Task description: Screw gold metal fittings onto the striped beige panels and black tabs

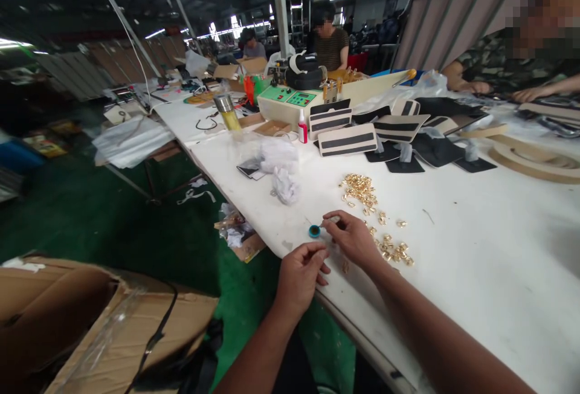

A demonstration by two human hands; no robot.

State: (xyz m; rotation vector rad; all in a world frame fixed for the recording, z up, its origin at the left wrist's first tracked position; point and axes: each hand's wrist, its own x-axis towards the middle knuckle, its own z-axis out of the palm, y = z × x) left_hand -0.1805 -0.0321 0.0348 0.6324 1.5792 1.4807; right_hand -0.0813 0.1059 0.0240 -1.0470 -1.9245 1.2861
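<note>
Head view: Thumb and index finger of a worker's right hand point(352, 238) pinch together on a slim implement point(321, 225), too small to identify, beside a little teal cup point(314, 231) on a white-topped table point(471, 273). The left hand point(296, 273), at the cup's six o'clock, curls with thumb and fingertips drawn close; whether anything sits between them cannot be told.

Measured from the cup, a heap of gold-coloured metal pieces point(360, 188) lies between one and two o'clock, with a looser scatter point(394, 252) between three and four, beside the right forearm. Crumpled white wrapping point(285, 185) rests at eleven. Straight up at twelve stands a red-and-white bottle point(302, 128), beige-and-black panels point(347, 140) propped just to its right and a machine with a green control panel point(290, 96) behind. Farther out at eleven is a yellow-bottomed tumbler point(227, 113); a coiled tan strip point(530, 161) lies between two and three. At two, a co-worker in camouflage point(493, 55) sits across the table. An open cardboard box point(176, 315) fills eight o'clock, over a green floor point(190, 237).
</note>
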